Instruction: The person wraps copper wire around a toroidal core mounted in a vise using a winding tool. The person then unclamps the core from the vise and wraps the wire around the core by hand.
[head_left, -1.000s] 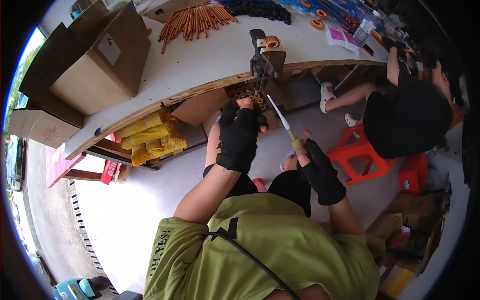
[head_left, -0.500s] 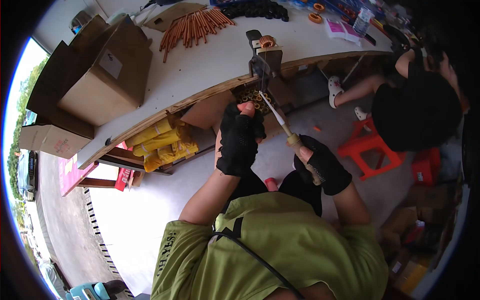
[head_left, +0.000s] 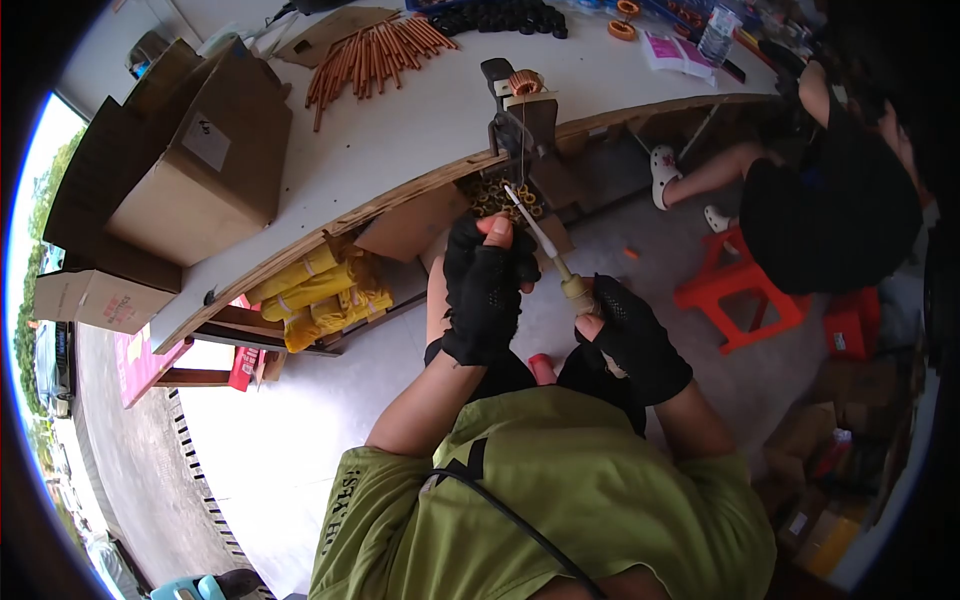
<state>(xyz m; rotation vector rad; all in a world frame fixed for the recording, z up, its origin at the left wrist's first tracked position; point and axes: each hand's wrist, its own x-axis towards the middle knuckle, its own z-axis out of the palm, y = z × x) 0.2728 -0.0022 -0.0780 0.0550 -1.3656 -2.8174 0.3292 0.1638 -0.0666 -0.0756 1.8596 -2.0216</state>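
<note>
My left hand (head_left: 488, 290), in a black fingerless glove, is closed with the thumb on top; what its fingers hold is hidden. My right hand (head_left: 640, 340), gloved alike, grips a hand tool (head_left: 549, 246) with a thin white shaft and a tan handle. The tool slants up and left, its tip just above my left hand. Beyond it, a copper-wound ring coil (head_left: 524, 83) sits on a dark clamp-like holder (head_left: 528, 125) at the table edge. A thin copper wire (head_left: 523, 150) hangs from the coil towards the tool tip; whether they touch, I cannot tell.
Copper rods (head_left: 375, 60) and black rings (head_left: 505, 17) lie on the white table (head_left: 400, 120). A cardboard box (head_left: 205, 150) stands left. Beneath are yellow bundles (head_left: 325, 290) and a box of yellow rings (head_left: 490, 193). Another person (head_left: 830, 210) sits on a red stool (head_left: 740, 300) at right.
My right hand and the tool have shifted slightly left and down, and more of the handle is covered. My left hand stays closed. The whole view has moved a little.
</note>
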